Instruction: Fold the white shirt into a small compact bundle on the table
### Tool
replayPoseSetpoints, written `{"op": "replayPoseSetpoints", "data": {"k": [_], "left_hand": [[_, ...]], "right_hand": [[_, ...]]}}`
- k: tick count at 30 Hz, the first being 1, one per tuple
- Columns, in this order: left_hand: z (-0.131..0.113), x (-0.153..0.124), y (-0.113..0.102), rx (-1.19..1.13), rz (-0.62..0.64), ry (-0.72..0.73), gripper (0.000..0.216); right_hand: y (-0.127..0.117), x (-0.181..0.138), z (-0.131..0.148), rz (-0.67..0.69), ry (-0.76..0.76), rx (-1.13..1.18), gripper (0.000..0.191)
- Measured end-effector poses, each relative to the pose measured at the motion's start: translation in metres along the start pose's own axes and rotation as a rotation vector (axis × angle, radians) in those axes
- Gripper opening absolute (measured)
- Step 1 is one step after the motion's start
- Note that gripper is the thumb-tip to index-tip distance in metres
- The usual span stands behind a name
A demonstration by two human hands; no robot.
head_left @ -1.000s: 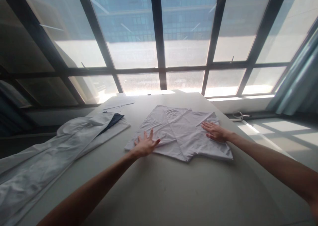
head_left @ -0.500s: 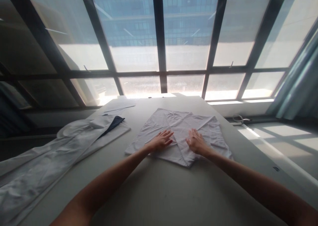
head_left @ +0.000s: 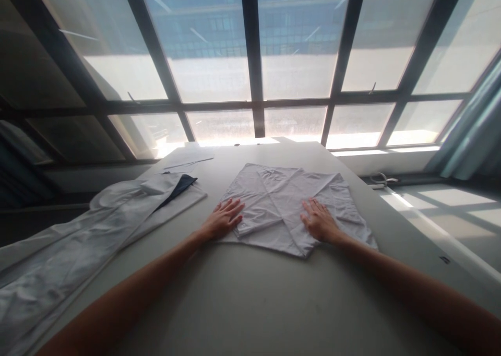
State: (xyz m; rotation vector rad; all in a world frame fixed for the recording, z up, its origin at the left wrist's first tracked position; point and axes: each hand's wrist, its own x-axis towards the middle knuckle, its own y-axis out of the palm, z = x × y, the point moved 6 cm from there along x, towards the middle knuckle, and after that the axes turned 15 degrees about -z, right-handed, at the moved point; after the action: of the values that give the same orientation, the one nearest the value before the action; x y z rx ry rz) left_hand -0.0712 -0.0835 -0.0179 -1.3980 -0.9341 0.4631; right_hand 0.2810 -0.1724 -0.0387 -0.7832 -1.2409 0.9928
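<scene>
We are looking at a white shirt lying folded and creased in the middle of the worktop. Our left hand is pressing flat on its left edge, our right hand on its right part, fingers spread open, gripping nothing. The fabric is hiding the folded-in sleeves.

Garment under both palms: plain white, no print, grey shading along its creases. Table beneath left hand and right hand: uniform pale grey-beige. Cloth well to the left of the left hand: white, with a slight sheen. Patch at that cloth's far end: dark navy. Curtain far right of the right hand: pale blue-grey. Window frame beyond both hands: dark, near black.
</scene>
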Motion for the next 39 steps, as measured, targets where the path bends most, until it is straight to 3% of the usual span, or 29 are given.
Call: {"op": "replayPoseSetpoints", "data": {"k": [6, 9, 12, 16, 19, 27, 34, 39], "left_hand": [[-0.013, -0.022, -0.002, 0.022, -0.042, -0.116, 0.063], [-0.023, -0.019, -0.015, 0.011, -0.099, -0.13, 0.064], [-0.052, -0.014, -0.034, -0.057, -0.163, 0.044, 0.062], [-0.095, -0.023, -0.032, -0.235, 0.033, 0.335, 0.063], [-0.102, -0.035, -0.026, -0.282, 0.117, 0.415, 0.064], [-0.063, -0.064, -0.036, -0.297, 0.12, 0.434, 0.066], [-0.003, -0.094, -0.053, -0.285, 0.023, 0.302, 0.056], [0.019, -0.103, -0.07, -0.277, 0.039, 0.217, 0.052]], "right_hand": [[-0.008, 0.001, -0.007, 0.033, -0.073, 0.058, 0.064], [-0.015, 0.0, -0.003, 0.032, -0.057, 0.061, 0.061], [-0.022, -0.006, 0.013, 0.046, -0.092, 0.096, 0.058], [-0.025, -0.027, 0.043, 0.145, -0.266, 0.221, 0.058], [-0.028, -0.045, 0.048, 0.174, -0.362, 0.262, 0.062], [-0.058, -0.081, 0.009, 0.224, -0.423, 0.334, 0.063], [-0.073, -0.089, -0.038, 0.082, -0.432, 0.305, 0.049], [-0.081, -0.09, -0.029, -0.024, -0.54, 0.291, 0.036]]}}
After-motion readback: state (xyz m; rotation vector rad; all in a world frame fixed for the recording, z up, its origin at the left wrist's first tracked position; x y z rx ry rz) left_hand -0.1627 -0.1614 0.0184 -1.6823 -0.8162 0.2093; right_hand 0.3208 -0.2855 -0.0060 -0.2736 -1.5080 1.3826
